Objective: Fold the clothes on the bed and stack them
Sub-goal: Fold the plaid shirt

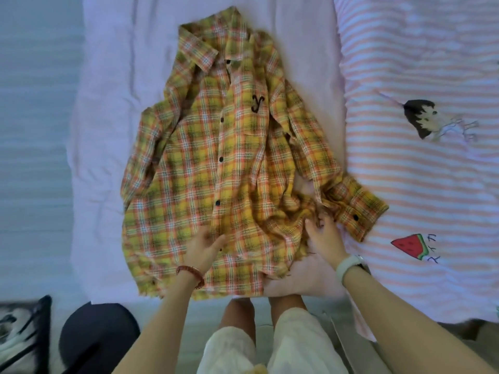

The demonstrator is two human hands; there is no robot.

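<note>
While right hand (322, 236) seemingly pinches, shirt (216, 157) beyond

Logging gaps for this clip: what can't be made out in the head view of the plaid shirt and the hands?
- Plaid shirt: its back and its left sleeve, hidden under its own cloth.
- Right hand: fingertips buried in bunched hem fabric, so the grip is unclear.
- Left hand: palm faces down; contact underneath is hidden.
- Dark objects at bottom left: blurred and cut off by the edge.
</note>
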